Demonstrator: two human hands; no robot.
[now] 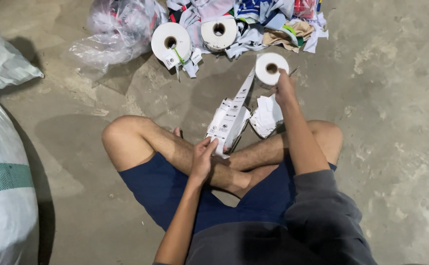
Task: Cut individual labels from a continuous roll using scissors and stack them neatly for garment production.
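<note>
Seated cross-legged on the floor [401,122]: left hand [203,156] pinching the folded label stack [228,122] at 6 o'clock, right hand [284,88] gripping the roll [271,68] at 12, keeping the strip [244,88] taut between them.

A single head-worn camera is looking steeply down from above the seated person, facing forward over the crossed bare legs [175,152] toward the grey concrete floor [396,98]. It is sitting close, taking in both forearms at the bottom edge and reaching as far as the heap of mixed coloured cloth scraps [273,24] at the top. No second view is sharing the scene.
</note>
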